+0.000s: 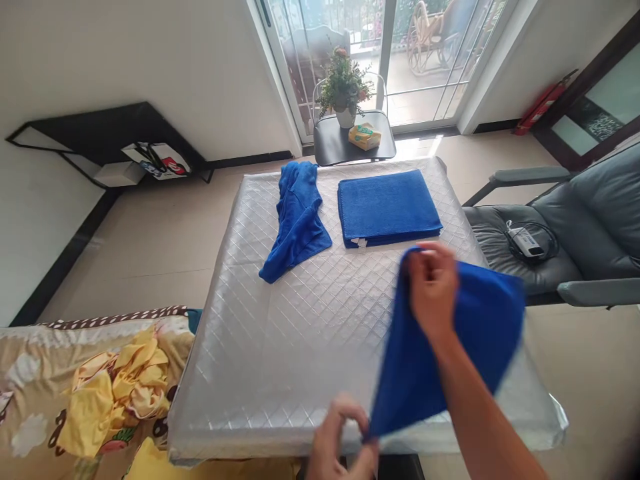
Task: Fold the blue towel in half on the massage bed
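Note:
A blue towel [480,320] is stretched between my two hands over the right front part of the table [280,347]. My right hand [433,283] pinches its upper corner, and the rest of the cloth hangs behind my wrist. At the near edge, my left hand [343,440] grips the lower corner between thumb and finger. Farther back lies a neat stack of folded blue towels [390,203] with white tags at its front edge. To the left of this stack, a crumpled blue towel [300,220] rests on the quilted silver cover. Both hands are slightly blurred.
Behind the table stands a black chair [327,143] bearing a potted plant [345,87] and a tissue pack [365,137]. A grey armchair [525,233] holds a white device with a cable [527,240]. Yellow cloths [120,387] lie on a patterned cover at the left.

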{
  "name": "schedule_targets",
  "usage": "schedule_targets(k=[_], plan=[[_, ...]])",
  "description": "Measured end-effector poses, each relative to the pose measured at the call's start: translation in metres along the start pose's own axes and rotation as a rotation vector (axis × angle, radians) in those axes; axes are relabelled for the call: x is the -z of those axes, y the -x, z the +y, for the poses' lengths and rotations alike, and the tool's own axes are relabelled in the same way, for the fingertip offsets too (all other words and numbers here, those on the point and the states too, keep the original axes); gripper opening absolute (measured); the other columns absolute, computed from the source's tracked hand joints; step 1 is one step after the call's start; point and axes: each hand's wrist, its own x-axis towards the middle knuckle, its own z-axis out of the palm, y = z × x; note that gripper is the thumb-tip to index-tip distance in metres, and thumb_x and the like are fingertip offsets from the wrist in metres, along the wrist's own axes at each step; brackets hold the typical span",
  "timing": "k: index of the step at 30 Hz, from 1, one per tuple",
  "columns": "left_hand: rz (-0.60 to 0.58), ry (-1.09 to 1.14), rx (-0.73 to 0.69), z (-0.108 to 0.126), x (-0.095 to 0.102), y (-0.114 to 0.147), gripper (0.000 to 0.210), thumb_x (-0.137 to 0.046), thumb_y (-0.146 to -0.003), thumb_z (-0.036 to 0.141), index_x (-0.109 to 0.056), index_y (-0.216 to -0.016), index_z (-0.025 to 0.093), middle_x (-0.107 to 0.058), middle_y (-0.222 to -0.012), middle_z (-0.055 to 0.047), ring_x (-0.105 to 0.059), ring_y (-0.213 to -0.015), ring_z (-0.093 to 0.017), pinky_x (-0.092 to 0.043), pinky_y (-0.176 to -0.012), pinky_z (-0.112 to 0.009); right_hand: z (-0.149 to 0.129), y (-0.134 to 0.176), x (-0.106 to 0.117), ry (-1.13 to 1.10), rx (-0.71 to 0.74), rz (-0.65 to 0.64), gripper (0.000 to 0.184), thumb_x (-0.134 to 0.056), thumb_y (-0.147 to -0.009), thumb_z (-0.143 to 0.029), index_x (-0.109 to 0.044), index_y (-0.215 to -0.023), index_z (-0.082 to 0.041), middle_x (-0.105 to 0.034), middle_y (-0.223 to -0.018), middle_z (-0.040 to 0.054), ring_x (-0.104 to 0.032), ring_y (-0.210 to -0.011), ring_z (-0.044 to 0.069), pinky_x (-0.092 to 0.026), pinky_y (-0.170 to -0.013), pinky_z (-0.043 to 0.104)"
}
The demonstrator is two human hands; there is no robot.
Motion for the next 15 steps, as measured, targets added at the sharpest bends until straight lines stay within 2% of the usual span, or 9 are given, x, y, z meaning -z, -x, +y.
schedule_targets(k=[2, 4, 5, 7, 9, 12, 15], plan=[[0.341, -0.004, 0.056, -0.033, 0.025, -0.013, 0.028, -0.068, -0.082, 0.052, -0.062, -0.09, 0.027, -0.062, -0.09, -0.004, -0.061, -0.088, -0.022, -0.051, -0.08, -0.033, 0.006, 0.021, -0.048, -0.042, -0.003, -0.241, 0.035, -0.047, -0.102, -0.038, -0.05, -0.135, -0.025, -0.071, -0.099, 0.0035, -0.07, -0.085, 0.018, -0.059, -0.074, 0.032], [0.528, 0.01, 0.121, -0.068, 0.05, -0.027, 0.035, -0.076, -0.072, 0.053, -0.06, -0.086, 0.025, -0.06, -0.085, -0.002, -0.06, -0.084, -0.021, -0.05, -0.081, -0.033, 0.024, 0.055, -0.072, 0.001, 0.058, -0.465, 0.037, -0.044, -0.102, -0.031, -0.051, -0.138, -0.026, -0.072, -0.107, 0.0053, -0.07, -0.091, 0.019, -0.059, -0.084, 0.035], [0.587, 0.032, 0.158, -0.085, 0.061, -0.034, 0.041, -0.08, -0.066, 0.054, -0.058, -0.083, 0.024, -0.058, -0.081, -0.001, -0.06, -0.081, -0.021, -0.05, -0.079, -0.033, 0.037, 0.076, -0.073, 0.08, 0.092, -0.518, 0.035, -0.042, -0.102, -0.028, -0.056, -0.134, -0.027, -0.072, -0.113, 0.0066, -0.069, -0.1, 0.021, -0.057, -0.091, 0.039], [0.641, 0.097, 0.205, -0.111, 0.078, -0.042, 0.048, -0.084, -0.057, 0.054, -0.056, -0.08, 0.023, -0.057, -0.077, 0.001, -0.06, -0.076, -0.02, -0.052, -0.075, -0.033, 0.069, 0.118, -0.055, 0.268, 0.135, -0.517, 0.036, -0.04, -0.102, -0.025, -0.062, -0.13, -0.028, -0.07, -0.123, 0.0084, -0.064, -0.116, 0.025, -0.053, -0.101, 0.046], [0.644, 0.145, 0.21, -0.128, 0.086, -0.044, 0.049, -0.086, -0.055, 0.052, -0.056, -0.082, 0.023, -0.057, -0.078, 0.001, -0.06, -0.076, -0.02, -0.053, -0.072, -0.032, 0.1, 0.158, -0.02, 0.456, 0.143, -0.453, 0.039, -0.041, -0.102, -0.027, -0.06, -0.137, -0.026, -0.065, -0.134, 0.0104, -0.059, -0.127, 0.029, -0.049, -0.106, 0.051], [0.594, 0.15, 0.197, -0.135, 0.085, -0.041, 0.047, -0.085, -0.06, 0.049, -0.057, -0.087, 0.023, -0.058, -0.081, 0.001, -0.062, -0.076, -0.019, -0.053, -0.07, -0.032, 0.133, 0.204, 0.032, 0.688, 0.129, -0.426, 0.052, -0.04, -0.103, -0.032, -0.04, -0.155, -0.029, -0.05, -0.153, 0.0094, -0.043, -0.143, 0.033, -0.038, -0.115, 0.06], [0.551, 0.118, 0.22, -0.133, 0.08, -0.038, 0.045, -0.078, -0.072, 0.055, -0.056, -0.094, 0.023, -0.062, -0.083, 0.0, -0.064, -0.074, -0.02, -0.054, -0.07, -0.033, 0.143, 0.228, 0.063, 0.786, 0.112, -0.493, 0.063, -0.04, -0.103, -0.035, -0.018, -0.162, -0.036, -0.039, -0.161, 0.0052, -0.034, -0.148, 0.033, -0.032, -0.119, 0.062]])
